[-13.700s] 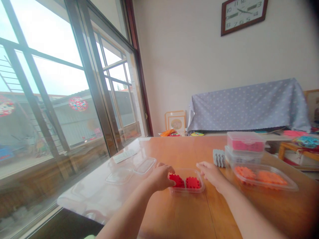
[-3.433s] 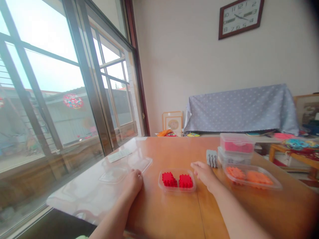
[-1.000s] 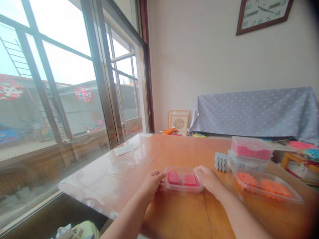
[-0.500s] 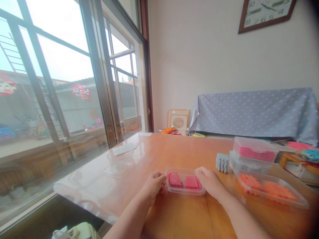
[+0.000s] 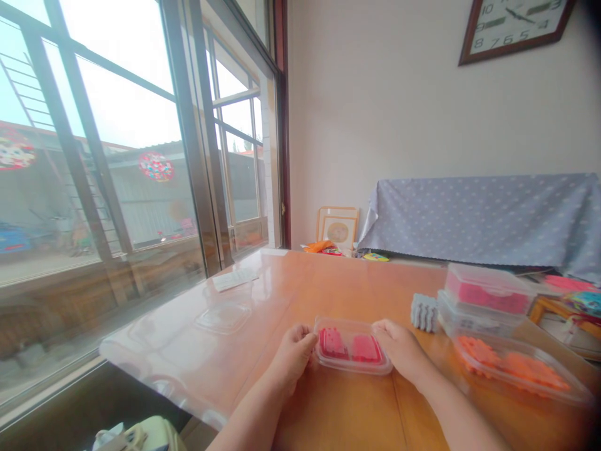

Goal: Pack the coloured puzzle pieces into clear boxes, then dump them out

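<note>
Table (image 5: 338,413) runs past bottom edge. Wall clock (image 5: 516,28) cut off at top. Lidded container (image 5: 353,346) on table, ends held by left hand (image 5: 298,349) and right hand (image 5: 399,346) (several fingers hidden). Red pieces (image 5: 332,343) inside look hazy.

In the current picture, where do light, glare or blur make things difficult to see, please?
Head view: bright daylight washes the upper part of the window nearly white; head view: pale glare veils the left side of the table; head view: the red pieces look hazy; head view: the orange pieces have soft edges, and the upper right corner is dark.
</note>
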The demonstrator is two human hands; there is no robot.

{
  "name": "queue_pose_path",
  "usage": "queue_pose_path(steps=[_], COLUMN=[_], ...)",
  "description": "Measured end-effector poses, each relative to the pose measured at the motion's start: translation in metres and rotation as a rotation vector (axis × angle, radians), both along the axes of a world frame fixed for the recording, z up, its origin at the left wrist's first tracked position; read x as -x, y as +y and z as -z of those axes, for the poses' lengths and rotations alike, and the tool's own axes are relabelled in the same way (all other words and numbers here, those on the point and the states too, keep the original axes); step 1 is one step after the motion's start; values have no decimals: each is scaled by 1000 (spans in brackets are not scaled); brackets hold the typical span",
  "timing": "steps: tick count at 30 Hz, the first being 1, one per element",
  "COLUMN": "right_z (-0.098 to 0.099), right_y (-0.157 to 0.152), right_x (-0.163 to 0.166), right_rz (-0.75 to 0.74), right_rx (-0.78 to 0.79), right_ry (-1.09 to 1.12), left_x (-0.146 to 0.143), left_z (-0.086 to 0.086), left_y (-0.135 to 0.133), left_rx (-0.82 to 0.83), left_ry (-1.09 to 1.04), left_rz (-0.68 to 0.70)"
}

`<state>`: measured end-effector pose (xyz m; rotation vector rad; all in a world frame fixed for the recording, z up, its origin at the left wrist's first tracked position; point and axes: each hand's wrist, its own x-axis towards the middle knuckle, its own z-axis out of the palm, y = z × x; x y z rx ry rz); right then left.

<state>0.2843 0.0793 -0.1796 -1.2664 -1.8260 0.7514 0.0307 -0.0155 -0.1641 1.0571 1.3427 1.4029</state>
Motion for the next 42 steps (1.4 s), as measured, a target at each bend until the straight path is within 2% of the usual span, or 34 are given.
queue_pose_path(steps=[7,13,25,31,37,42], right_z=[5,6,-24,-27,-17,-11], right_y=[5,3,-13,-19,-15,-15], right_x=[-2,4,9,12,11,11], right_rz=[-19,36,43,41,36,47], right_rx=[2,23,23,60,107,138], right_ry=[-9,-15,76,159,244,271], left_x=[8,8,11,7,4,3], left_z=[-8,-7,-2,-3,-11,-14], left_y=[16,26,37,32,19,9], left_rx=[140,126,70,22,-43,-75], left_ry=[-190,-175,-64,-31,-11,-76], left_rz=[50,49,64,45,31,3])
